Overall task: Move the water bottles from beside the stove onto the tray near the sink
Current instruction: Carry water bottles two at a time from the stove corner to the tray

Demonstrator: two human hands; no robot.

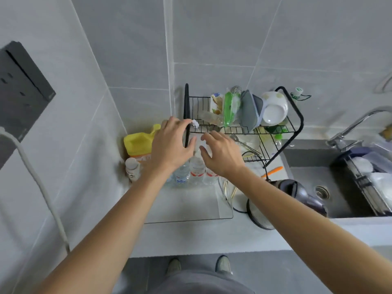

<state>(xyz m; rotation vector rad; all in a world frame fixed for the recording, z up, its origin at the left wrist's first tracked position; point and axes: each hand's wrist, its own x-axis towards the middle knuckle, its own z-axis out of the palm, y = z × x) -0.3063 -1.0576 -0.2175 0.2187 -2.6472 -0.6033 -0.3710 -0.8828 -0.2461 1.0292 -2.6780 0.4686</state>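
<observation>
— Where are the water bottles (197,170)?
— Upright at the clear tray's (191,209) far end, on the counter (191,236) beside the sink (339,187).
— Your grips?
— My left hand (171,145) and right hand (222,155) hover above them, fingers spread — holding nothing.

Both arms outstretched; left grip (172,143) and right grip (221,154) loosely spread

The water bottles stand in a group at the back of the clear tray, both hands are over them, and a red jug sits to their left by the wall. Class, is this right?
Not quite. The jug is yellow, not red, as the head view shows. The rest holds: the water bottles stand at the back of the clear tray, with the left hand and right hand over them.
</observation>
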